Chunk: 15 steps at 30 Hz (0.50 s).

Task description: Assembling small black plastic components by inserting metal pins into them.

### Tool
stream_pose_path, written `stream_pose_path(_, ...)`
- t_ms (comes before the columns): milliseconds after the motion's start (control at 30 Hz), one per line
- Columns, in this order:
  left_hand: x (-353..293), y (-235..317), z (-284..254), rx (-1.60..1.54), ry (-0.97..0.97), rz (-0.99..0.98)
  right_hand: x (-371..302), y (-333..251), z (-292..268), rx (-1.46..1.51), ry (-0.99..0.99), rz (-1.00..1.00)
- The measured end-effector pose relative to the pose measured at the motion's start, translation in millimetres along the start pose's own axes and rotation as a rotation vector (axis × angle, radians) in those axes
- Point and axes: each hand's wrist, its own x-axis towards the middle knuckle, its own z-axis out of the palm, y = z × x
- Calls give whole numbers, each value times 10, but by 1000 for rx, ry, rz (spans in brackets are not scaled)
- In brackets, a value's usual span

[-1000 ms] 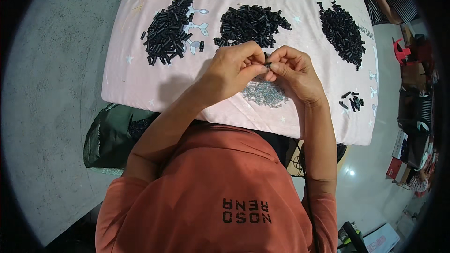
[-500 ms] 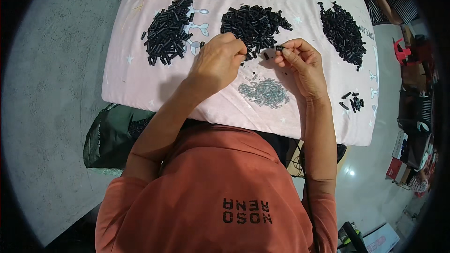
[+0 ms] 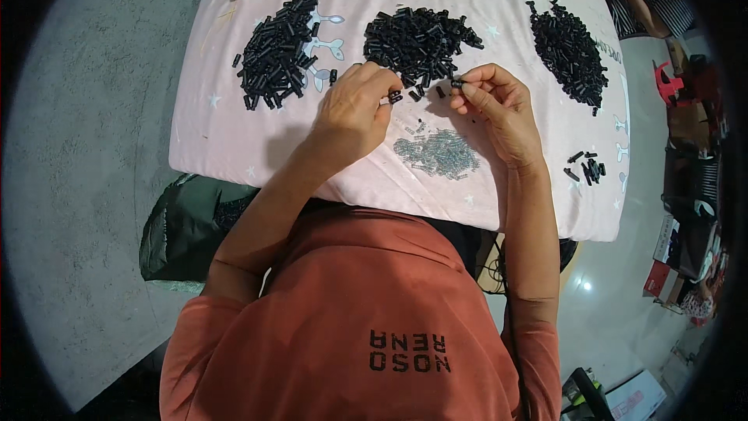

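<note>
Head view: right hand (image 3: pixel 505 118) pinching black piece (image 3: pixel 457 83); left hand (image 3: pixel 349 115) touching second black piece (image 3: pixel 395 97), grip unclear; clear parts (image 3: pixel 438 154) lying toward worktop's (image 3: pixel 467 210) near edge.

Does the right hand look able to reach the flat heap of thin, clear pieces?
Probably yes: the heap lies close beside the right hand, with only pale pink cloth between, though that hand holds a small black part.
</note>
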Motion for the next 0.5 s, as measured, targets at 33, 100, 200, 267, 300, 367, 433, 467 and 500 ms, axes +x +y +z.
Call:
stream_pose_path(33, -15, -12, -17, -15, 9, 11, -6, -6, 4, -4, 0, 2)
stream_pose_path(100, -37, -26, -38, -30, 18, 22, -15, -9, 9, -8, -1, 5)
stream_pose_path(200, -66, -36, -58, -46, 31, 34, -12, -7, 12, -2, -7, 17)
stream_pose_path(267, -91, -36, -61, -50, 36, 23, -15, 0, 14, 6, -4, 8)
stream_pose_path(300, -107, -38, -61, -49, 36, 22, -13, 4, 9, 7, -5, 8)
stream_pose_path(367, -138, -39, -61, -97, 31, -28, -13, 6, -5, -2, -17, 11)
stream_pose_path(433, -160, -50, -78, -85, 40, -25, -15, 4, 2, 5, -18, 15)
stream_pose_path(467, -169, -56, -85, -73, 49, -21, -17, 2, 6, 12, -19, 19)
stream_pose_path(500, -177, -59, -87, -73, 49, -22, -21, -2, 8, 12, -20, 19)
